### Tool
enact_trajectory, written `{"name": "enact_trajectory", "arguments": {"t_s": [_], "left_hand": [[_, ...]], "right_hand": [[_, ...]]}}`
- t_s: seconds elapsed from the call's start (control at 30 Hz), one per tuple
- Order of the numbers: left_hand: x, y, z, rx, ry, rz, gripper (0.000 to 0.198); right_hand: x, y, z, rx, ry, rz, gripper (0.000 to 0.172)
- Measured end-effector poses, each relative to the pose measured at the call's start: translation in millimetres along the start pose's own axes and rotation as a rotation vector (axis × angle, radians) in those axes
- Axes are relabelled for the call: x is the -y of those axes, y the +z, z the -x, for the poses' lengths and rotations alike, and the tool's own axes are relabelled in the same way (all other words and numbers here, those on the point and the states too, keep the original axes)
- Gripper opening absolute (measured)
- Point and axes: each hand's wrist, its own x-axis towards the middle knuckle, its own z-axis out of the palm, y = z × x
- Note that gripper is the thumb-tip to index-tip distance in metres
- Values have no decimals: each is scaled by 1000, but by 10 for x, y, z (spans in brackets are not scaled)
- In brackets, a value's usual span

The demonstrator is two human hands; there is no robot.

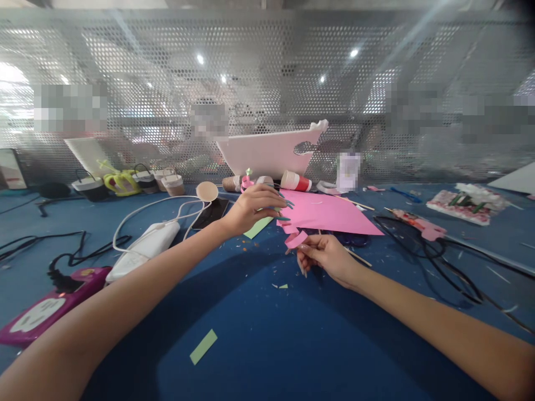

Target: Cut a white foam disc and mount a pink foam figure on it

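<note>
My left hand [256, 208] reaches over the left edge of a pink paper sheet [334, 213], fingers stretched out and slightly apart, with nothing visible in them. Between the thumb and fingers of my right hand [328, 255] is a curled pink paper strip [296, 240], in front of the sheet's near edge. Small pink scraps lie between the two hands. A light green paper piece [258, 227] lies partly under my left hand. Just behind that hand sits a small pink paper object [246, 182] with a green top, partly hidden.
Left of me are a white power bank [144, 250] with a cable, a purple power strip [58, 303] and a black phone [212, 214]. A glue gun [420, 224] with black cord lies right. Paper cups [296, 181] stand behind; a green strip [203, 347] lies in front.
</note>
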Motion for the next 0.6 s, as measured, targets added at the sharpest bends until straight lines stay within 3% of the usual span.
{"name": "enact_trajectory", "arguments": {"t_s": [0.23, 0.43, 0.6], "left_hand": [[-24, -20, -15, -59, -56, 65, 22], [4, -46, 2, 74, 25, -168, 16], [30, -51, 12, 78, 44, -217, 17]], "right_hand": [[-13, -10, -5, -3, -4, -13, 33], [-19, -3, -14, -19, -3, -7, 33], [-13, 8, -18, -31, -2, -17, 34]]}}
